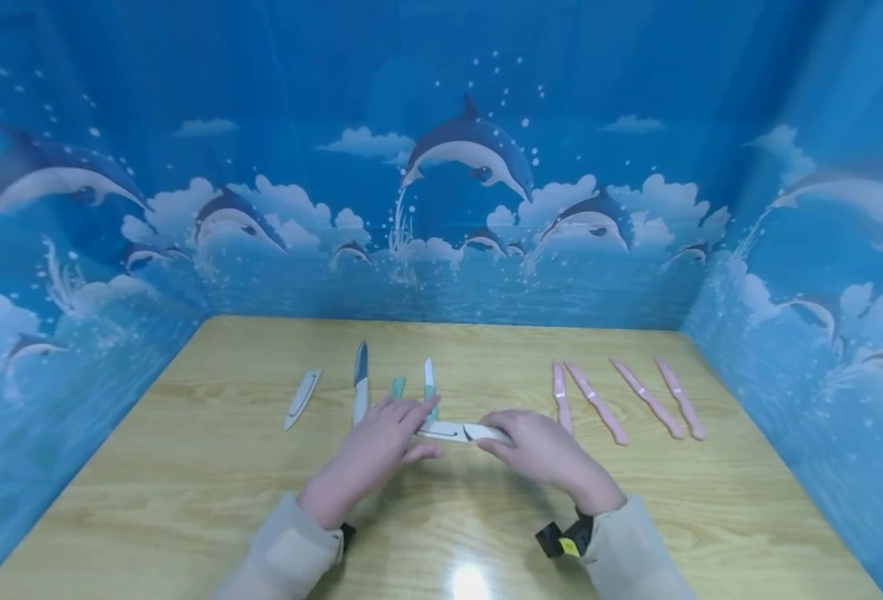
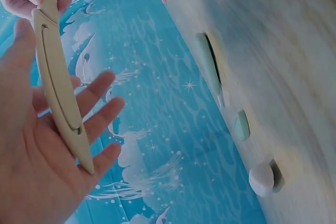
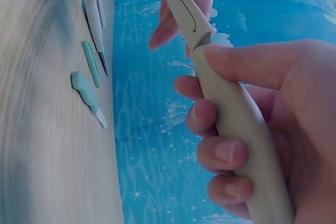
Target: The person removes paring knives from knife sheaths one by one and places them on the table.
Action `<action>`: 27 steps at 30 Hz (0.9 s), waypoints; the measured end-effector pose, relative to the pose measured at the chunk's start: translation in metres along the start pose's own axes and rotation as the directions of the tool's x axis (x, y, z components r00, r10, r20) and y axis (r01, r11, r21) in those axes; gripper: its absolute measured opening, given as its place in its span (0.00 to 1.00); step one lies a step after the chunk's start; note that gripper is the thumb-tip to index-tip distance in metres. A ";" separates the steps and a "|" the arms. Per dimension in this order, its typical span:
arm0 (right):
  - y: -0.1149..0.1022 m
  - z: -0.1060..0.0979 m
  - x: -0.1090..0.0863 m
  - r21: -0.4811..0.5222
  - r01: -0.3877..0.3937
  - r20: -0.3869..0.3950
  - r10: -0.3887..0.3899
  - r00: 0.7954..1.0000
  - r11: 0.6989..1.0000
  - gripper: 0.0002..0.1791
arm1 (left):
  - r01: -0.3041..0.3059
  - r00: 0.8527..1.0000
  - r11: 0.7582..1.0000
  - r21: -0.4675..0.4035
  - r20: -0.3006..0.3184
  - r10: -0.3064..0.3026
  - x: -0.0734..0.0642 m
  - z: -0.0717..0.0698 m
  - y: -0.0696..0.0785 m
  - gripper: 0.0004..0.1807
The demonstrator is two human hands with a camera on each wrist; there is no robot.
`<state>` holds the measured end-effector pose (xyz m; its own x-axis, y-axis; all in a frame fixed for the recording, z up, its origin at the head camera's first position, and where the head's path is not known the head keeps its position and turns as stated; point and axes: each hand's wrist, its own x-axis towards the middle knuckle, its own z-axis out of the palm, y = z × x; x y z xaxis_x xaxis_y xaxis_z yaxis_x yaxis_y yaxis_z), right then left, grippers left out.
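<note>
one white knife [image 3: 239, 114] is gripped by right hand [image 1: 537, 447]; left hand [image 1: 377, 439], fingers spread, perhaps touches sheath [image 2: 60, 88].

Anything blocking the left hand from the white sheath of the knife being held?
Nothing visible: the sheath runs across the front of the open left hand. The right hand grips the handle, and the green knife lies apart on the table.

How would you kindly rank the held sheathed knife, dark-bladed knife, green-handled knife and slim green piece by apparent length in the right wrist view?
1. Held sheathed knife, clearly longest, though also nearest the camera
2. Dark-bladed knife
3. Green-handled knife
4. Slim green piece
</note>
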<state>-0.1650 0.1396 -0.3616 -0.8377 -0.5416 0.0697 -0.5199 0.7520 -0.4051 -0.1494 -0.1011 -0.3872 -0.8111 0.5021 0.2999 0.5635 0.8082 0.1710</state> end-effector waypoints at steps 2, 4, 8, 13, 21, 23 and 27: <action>0.000 -0.001 0.000 -0.008 0.012 0.005 -0.012 1.000 1.000 0.14 | -0.003 1.000 1.000 0.004 0.025 0.003 -0.002 0.001 0.002 0.40; 0.000 -0.002 -0.001 -0.014 0.023 0.010 -0.023 1.000 1.000 0.15 | -0.010 0.999 1.000 0.013 0.044 0.009 -0.003 0.001 0.003 0.40; 0.001 -0.004 -0.003 -0.017 0.027 0.014 -0.027 1.000 0.999 0.15 | -0.011 0.999 0.999 0.042 0.052 0.009 -0.004 0.001 0.007 0.40; 0.000 -0.006 -0.005 -0.024 0.036 0.015 -0.036 0.999 0.999 0.16 | -0.005 1.000 0.997 0.078 0.024 0.004 -0.003 0.001 0.009 0.39; -0.004 -0.008 -0.005 -0.026 0.040 0.021 -0.040 0.999 0.999 0.16 | -0.018 0.998 0.997 0.075 -0.064 0.023 -0.003 -0.002 0.011 0.26; -0.004 -0.008 -0.005 -0.024 0.038 0.022 -0.038 0.999 0.999 0.16 | -0.006 0.998 0.998 0.057 -0.063 0.010 -0.003 -0.001 0.011 0.24; -0.004 -0.008 -0.005 -0.018 0.032 0.026 -0.031 0.999 0.999 0.16 | 0.009 0.999 0.999 0.038 -0.049 -0.007 -0.003 -0.002 0.012 0.22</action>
<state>-0.1606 0.1424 -0.3531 -0.8163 -0.5747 0.0586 -0.5493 0.7409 -0.3864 -0.1401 -0.0934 -0.3842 -0.8063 0.4807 0.3448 0.5500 0.8238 0.1376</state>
